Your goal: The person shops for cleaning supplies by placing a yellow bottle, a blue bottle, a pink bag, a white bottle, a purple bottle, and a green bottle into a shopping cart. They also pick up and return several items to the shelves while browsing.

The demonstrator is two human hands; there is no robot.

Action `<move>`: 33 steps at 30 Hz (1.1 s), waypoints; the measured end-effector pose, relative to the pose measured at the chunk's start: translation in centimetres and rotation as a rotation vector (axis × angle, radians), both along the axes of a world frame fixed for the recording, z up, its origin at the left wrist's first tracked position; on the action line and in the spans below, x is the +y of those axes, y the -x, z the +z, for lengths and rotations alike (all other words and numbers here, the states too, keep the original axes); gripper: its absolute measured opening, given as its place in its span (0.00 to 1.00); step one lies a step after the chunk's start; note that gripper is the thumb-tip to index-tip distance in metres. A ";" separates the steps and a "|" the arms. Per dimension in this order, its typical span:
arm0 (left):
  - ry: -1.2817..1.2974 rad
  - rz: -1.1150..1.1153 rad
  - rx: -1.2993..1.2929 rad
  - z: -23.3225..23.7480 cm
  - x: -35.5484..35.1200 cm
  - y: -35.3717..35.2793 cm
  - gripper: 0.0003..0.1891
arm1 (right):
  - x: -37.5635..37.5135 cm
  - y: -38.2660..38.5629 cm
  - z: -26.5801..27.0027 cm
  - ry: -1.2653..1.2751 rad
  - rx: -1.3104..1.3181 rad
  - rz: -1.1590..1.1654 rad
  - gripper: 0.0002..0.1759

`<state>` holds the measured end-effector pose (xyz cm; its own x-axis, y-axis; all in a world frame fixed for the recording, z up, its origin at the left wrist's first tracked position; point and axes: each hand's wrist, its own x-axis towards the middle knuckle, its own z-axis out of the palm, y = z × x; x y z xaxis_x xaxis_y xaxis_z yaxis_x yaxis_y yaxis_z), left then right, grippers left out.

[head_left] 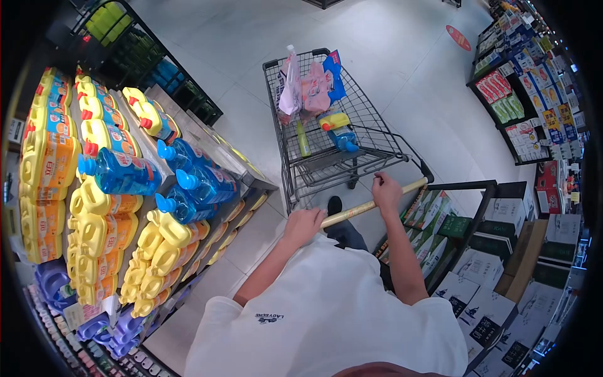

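Note:
The pale yellow handle [350, 212] of a black wire shopping cart [372, 118] lies in front of my body. My left hand [304, 225] is closed on its left end. Farther right along the same bar, my right hand [386, 191] is curled over it, fingers bent. Inside the cart, pinkish plastic bags [315, 91] stand at the far end beside a blue package [335, 75]. Nearer to me lie a yellow bottle with a red cap [336, 120], a blue bottle [342, 139] and a slim green item [303, 139].
On the left, a display holds stacked yellow jugs [103, 220] and blue bottles [204, 183]. A rack with green packets [433, 207] and stacked cartons [480, 267] stands close on the right. Shelves of boxed goods [543, 88] line the far right. Tiled floor [408, 44] extends ahead.

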<state>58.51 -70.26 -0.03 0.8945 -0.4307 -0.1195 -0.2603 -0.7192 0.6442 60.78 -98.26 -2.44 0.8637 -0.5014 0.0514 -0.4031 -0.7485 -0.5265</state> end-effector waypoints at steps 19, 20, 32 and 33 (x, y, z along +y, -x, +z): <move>-0.120 0.446 -0.042 1.3 -3.6 -16.2 0.17 | -2.9 -21.1 0.7 -0.012 -0.138 0.538 0.08; -0.099 0.472 -0.087 0.7 -3.7 -17.1 0.16 | -3.1 -22.5 0.7 0.000 -0.135 0.550 0.08; -0.077 0.536 -0.145 1.7 -3.6 -27.1 0.15 | -2.4 -36.1 2.4 0.086 -0.030 0.608 0.10; -0.078 0.585 -0.150 1.4 -3.2 -28.1 0.15 | -1.9 -37.4 2.6 0.089 -0.039 0.656 0.10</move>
<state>86.57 -73.49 1.42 0.9898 0.1419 0.0145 0.1083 -0.8138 0.5709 98.18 -100.18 0.17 0.9851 0.1357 0.1056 0.1692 -0.8737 -0.4560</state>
